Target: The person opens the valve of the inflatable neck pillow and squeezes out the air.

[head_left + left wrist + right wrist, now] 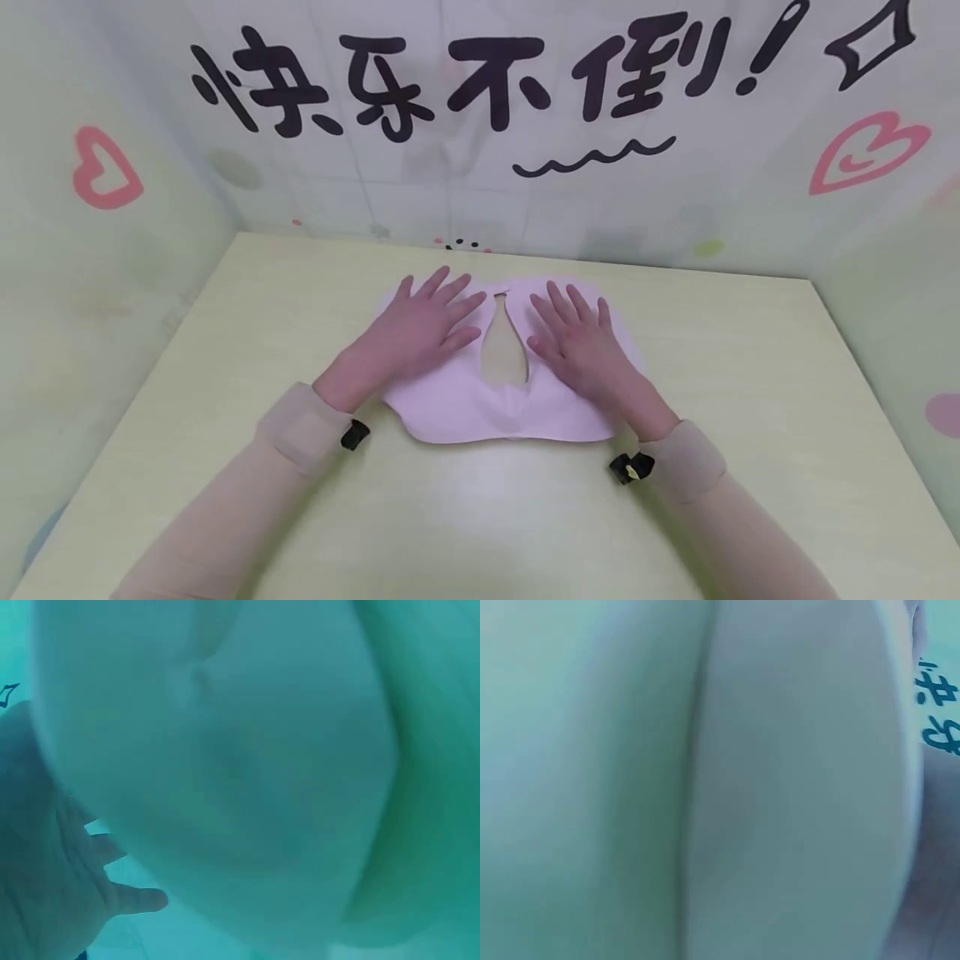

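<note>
On the table lies a soft-looking, pale pink bib-shaped sheet [502,412] with a teardrop opening at its middle and a small slit above that. My left hand [416,325] rests on its left part, fingers straight and spread. Across the opening, my right hand [585,342] lies on the right part, its fingers also extended. Neither hand grips anything. In the left wrist view, the sheet [247,772] looms close and blurred, hiding part of the left hand [52,862]. The sheet [795,780] also fills much of the right wrist view.
The pale wooden table [480,517] has a back edge just beyond the sheet. Behind stands a white wall [480,192] with large black characters and pink hearts, and side walls flank the table. Dark devices sit at both wrists.
</note>
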{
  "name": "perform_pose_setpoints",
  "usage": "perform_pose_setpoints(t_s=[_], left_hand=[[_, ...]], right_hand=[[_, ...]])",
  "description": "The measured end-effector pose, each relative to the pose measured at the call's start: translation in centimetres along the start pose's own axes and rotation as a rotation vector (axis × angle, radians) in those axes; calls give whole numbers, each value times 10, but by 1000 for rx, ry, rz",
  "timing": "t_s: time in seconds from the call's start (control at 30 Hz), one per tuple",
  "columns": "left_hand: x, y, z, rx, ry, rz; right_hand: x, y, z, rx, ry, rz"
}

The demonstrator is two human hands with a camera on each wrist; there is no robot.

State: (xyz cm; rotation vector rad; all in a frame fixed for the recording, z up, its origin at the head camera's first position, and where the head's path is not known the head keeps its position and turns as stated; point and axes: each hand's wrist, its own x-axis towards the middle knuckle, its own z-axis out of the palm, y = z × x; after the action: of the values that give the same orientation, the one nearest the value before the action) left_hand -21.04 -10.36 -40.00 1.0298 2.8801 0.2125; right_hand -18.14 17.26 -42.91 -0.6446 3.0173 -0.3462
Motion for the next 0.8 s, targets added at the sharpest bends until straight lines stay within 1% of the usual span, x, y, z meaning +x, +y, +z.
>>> perform_pose_setpoints(t_s=[0.1, 0.2, 0.37, 0.6, 0.8], left_hand=[[-1, -2, 12, -96, -36, -15], [-1, -3, 20, -136, -80, -32], [-2, -3, 28, -77, -122, -59], [-1, -6, 37, -26, -120, -48], [1, -6, 39, -11, -126, -46]], right_hand=[[-2, 0, 9, 1, -10, 3], [-4, 0, 14, 8, -35, 25], [-5, 1, 16, -8, -57, 47], [-7, 0, 15, -7, -49, 48], [-6, 2, 18, -31, -64, 61]])
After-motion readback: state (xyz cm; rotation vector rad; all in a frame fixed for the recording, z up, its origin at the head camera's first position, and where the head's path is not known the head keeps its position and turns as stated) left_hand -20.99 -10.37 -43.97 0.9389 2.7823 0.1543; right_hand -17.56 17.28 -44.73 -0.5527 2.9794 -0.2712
